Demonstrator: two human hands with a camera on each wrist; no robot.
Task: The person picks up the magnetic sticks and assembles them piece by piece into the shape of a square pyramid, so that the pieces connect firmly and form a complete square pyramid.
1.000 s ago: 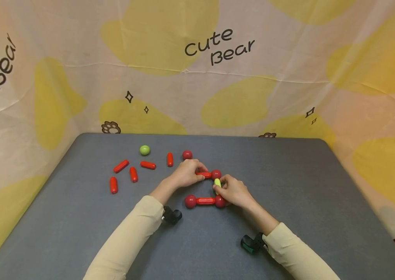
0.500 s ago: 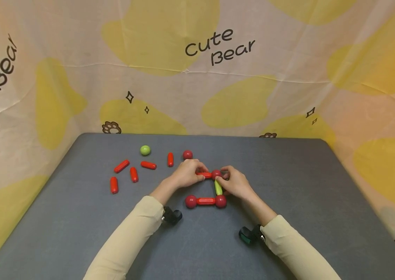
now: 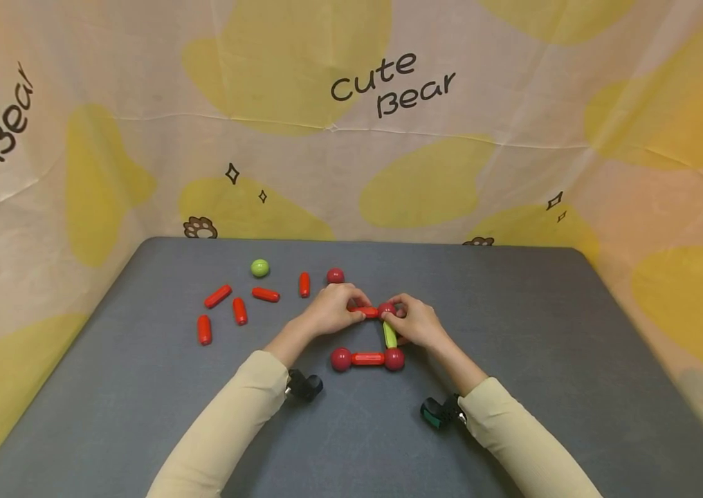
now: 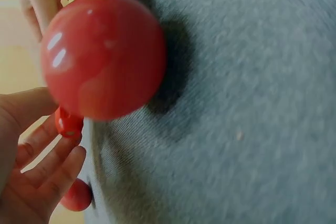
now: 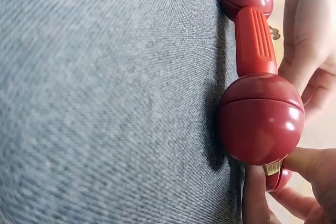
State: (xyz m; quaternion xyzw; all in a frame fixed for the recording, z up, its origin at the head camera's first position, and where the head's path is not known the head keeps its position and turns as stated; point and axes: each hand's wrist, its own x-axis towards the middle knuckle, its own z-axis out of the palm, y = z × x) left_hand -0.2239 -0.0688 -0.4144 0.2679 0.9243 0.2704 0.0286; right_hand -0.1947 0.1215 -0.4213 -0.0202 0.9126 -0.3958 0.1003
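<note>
In the head view my left hand [image 3: 329, 309] pinches a red rod [image 3: 369, 313] whose right end meets a dark red ball [image 3: 387, 310]. Thumb and fingers of my right hand [image 3: 418, 324] grip that ball, partly covering it. From there a yellow-green rod [image 3: 390, 335] runs down to a second dark red ball [image 3: 394, 359]. A near red rod [image 3: 368, 359] links this one to a third ball [image 3: 341, 359] on the left. The right wrist view shows the near ball [image 5: 261, 119] large, mostly hiding the yellow-green rod [image 5: 273, 168] behind it.
Left of the hands lie several loose red rods [image 3: 240, 311] on the grey table [image 3: 513, 332]. A green ball [image 3: 260, 268] sits near the back edge. Another dark red ball [image 3: 335, 276] rests just behind my left hand. A printed cloth [image 3: 302, 173] rises behind the table.
My right hand has shifted from the yellow-green rod up to the far red ball, leaving more of that rod and the near ball uncovered. My left hand has stayed in place.
</note>
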